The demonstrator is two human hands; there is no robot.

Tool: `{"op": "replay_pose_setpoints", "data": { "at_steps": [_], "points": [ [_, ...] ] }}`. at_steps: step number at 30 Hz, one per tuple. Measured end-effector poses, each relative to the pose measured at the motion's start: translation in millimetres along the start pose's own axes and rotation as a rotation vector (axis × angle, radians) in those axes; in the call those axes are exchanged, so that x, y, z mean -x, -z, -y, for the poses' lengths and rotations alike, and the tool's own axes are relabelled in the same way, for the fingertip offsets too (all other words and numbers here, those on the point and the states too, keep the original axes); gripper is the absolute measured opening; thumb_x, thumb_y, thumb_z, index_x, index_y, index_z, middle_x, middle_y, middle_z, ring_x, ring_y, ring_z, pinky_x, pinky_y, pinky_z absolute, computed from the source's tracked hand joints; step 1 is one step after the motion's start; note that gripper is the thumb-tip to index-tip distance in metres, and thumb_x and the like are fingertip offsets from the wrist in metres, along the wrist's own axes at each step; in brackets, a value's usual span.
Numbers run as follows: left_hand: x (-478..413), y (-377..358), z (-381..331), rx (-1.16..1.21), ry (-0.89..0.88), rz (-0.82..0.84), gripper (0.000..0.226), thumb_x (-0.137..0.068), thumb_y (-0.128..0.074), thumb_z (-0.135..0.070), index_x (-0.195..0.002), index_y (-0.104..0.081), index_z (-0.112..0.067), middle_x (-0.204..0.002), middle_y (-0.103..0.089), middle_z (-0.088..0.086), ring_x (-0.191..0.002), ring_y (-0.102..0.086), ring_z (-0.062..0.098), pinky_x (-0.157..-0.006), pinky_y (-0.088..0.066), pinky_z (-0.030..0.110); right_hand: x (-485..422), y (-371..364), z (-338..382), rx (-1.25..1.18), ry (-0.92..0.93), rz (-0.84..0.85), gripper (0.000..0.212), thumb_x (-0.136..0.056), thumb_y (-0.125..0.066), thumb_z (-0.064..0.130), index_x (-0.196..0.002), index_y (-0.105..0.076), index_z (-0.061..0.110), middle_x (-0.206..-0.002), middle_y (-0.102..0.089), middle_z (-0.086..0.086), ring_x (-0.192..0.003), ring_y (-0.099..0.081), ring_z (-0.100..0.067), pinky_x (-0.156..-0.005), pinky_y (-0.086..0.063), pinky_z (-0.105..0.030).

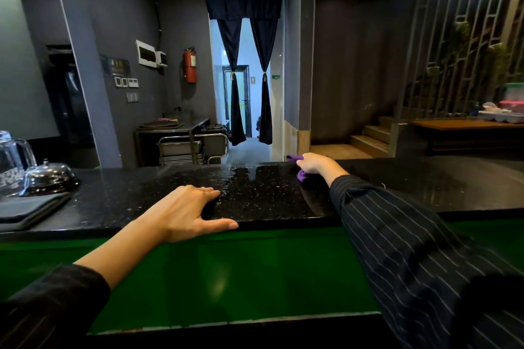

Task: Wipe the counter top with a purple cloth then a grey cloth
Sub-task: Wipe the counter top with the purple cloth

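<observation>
A black speckled stone counter top [269, 198] runs across the view, with wet streaks near its far edge. My right hand [313, 164] is shut on a purple cloth [301, 176] pressed against the counter at that far edge. My left hand [188, 211] rests flat on the counter's near edge, fingers spread, thumb along the rim, holding nothing. A folded grey cloth [31, 210] lies on the counter at the far left.
A shiny service bell [49, 176] and a glass pitcher [12, 159] stand at the left end, behind the grey cloth. A green panel [255, 269] drops below the counter's near edge. Beyond the counter are a metal trolley [192, 147] and wooden steps [368, 139].
</observation>
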State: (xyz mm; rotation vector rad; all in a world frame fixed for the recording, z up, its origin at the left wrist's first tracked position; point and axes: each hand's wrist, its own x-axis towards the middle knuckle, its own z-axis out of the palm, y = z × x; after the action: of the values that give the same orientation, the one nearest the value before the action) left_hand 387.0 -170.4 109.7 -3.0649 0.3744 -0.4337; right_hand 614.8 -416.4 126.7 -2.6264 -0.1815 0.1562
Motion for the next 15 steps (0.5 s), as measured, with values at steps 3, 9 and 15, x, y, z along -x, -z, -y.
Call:
{"op": "replay_pose_setpoints", "data": {
  "at_steps": [3,9,15],
  "points": [
    [-0.4,0.6,-1.3,0.002,0.016,0.020,0.128,-0.051,-0.017,-0.099,-0.144,-0.038,-0.014,-0.149,-0.039,0.005,-0.137,-0.039,0.015,-0.114,-0.029,0.029,-1.5,-9.9,13.7,-0.084,0.043,0.098,0.042,-0.105,-0.033,0.025,-0.139,-0.046,0.003,-0.109,-0.069,-0.010,-0.094,-0.060,-0.021,-0.102,-0.039,-0.025],
    [0.2,3.4,-5.0,-0.002,0.039,0.038,0.131,-0.046,-0.016,-0.100,-0.142,-0.041,-0.014,-0.147,-0.044,0.007,-0.134,-0.044,0.020,-0.112,-0.034,0.032,-1.4,-31.8,66.7,0.039,0.171,0.265,0.052,-0.106,-0.025,0.033,-0.152,-0.025,0.009,-0.141,-0.053,-0.014,-0.122,-0.051,-0.027,-0.112,-0.027,-0.042],
    [-0.1,2.9,-5.6,0.010,0.050,0.035,0.130,-0.046,-0.019,-0.099,-0.140,-0.044,-0.013,-0.143,-0.048,0.008,-0.130,-0.048,0.024,-0.108,-0.039,0.037,-0.6,-37.1,84.2,0.052,0.219,0.330,0.067,-0.107,-0.014,0.035,-0.075,-0.062,0.001,-0.037,-0.054,0.005,-0.054,-0.050,-0.010,-0.095,-0.034,-0.033]
  ]
}}
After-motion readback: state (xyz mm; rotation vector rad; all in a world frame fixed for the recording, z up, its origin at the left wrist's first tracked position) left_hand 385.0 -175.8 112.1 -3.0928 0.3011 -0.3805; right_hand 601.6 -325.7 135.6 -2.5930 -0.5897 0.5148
